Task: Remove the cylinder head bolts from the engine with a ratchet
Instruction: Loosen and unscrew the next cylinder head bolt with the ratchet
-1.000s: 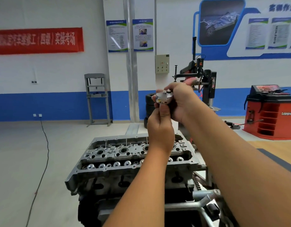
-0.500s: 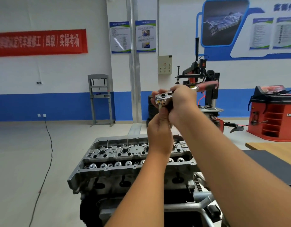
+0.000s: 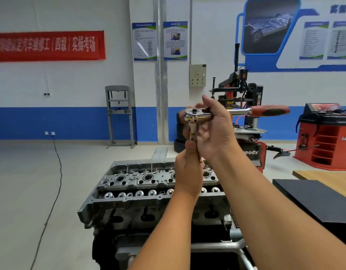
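held ratchet (image 3: 222,114) level, well above engine (image 3: 158,191), at about chest height in the head view. right hand (image 3: 215,131) wrapped around the shank just behind the ratchet head, thumb up, fingers curled behind the head. red and black grip (image 3: 269,111) stuck out free to the right, untouched. left hand (image 3: 187,172) below, clenched around the lower part of an extension bar (image 3: 192,131) hanging straight down from the ratchet head, thumb pressed against the bar. bottom end of bar hidden inside the left hand; could not tell whether a socket was fitted. engine sat on a stand directly below both hands, cylinder head uppermost, row of round bores and valve springs exposed. tool not touching engine. could not tell bolts apart from other hardware on the head. to the right, dark mat (image 3: 320,201) on a wooden counter (image 3: 328,178). behind, tyre changer (image 3: 244,90) and red wheel balancer (image 3: 328,137) against blue-striped wall. black cable (image 3: 57,162) trailing across floor at left.
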### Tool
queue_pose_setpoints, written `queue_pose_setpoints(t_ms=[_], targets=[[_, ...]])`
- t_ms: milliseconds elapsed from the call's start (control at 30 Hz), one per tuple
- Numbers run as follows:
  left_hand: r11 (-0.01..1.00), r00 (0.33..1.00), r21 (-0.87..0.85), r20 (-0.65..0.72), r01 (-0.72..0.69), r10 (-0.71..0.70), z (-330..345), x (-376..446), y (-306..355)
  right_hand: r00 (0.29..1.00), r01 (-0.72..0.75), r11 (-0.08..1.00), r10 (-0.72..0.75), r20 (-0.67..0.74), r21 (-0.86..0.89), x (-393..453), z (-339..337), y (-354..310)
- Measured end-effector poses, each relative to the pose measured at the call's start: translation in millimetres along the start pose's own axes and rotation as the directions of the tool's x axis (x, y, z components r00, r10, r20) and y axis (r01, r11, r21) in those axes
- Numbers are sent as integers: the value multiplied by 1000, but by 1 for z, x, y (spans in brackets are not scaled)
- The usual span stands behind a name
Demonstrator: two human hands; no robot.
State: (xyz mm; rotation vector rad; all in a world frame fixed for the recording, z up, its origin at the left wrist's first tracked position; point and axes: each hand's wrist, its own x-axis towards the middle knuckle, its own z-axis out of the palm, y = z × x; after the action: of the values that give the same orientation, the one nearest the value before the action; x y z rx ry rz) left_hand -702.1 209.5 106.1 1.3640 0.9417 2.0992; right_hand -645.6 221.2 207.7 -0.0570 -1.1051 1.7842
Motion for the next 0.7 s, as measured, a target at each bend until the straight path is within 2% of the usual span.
queue_pose_setpoints(t_ms=[67, 100, 267, 367, 433, 533, 567, 633, 700], targets=[[1000, 1000, -14, 6, 22, -22, -2, 0, -1, 992, -7, 984, 29, 123, -176, -1, -7, 1], [999, 1000, -16, 9, 28, -28, -2, 1, -1, 987, -4, 978, 38, 157, -208, 0, -8, 0], [998, 999, 29, 10, 49, -49, -2, 4, -3, 924, -187, 971, 226, 309, -151, 14, -12, -11], [998, 999, 50, 9, 47, -48, -4, 5, -5, 900, -190, 971, 232, 370, -148, 14, -16, -10], [998, 999, 44, 24, 36, -38, -4, 4, -6, 925, -122, 977, 176, 336, -176, 9, -14, -6], [1000, 998, 29, 63, 11, -12, -4, 3, -6, 989, 80, 976, -52, 139, -203, 0, -11, 4], [1000, 997, 23, 76, -4, 2, -4, 3, -5, 984, 175, 955, -160, 82, -240, -3, -10, 8], [1000, 996, 1, 82, -27, 27, -3, 2, -3, 943, 330, 877, -327, 67, -348, -9, -6, 15], [999, 999, -43, 50, -11, 13, -4, 2, -3, 927, 371, 837, -361, 102, -402, -8, 0, 17]])
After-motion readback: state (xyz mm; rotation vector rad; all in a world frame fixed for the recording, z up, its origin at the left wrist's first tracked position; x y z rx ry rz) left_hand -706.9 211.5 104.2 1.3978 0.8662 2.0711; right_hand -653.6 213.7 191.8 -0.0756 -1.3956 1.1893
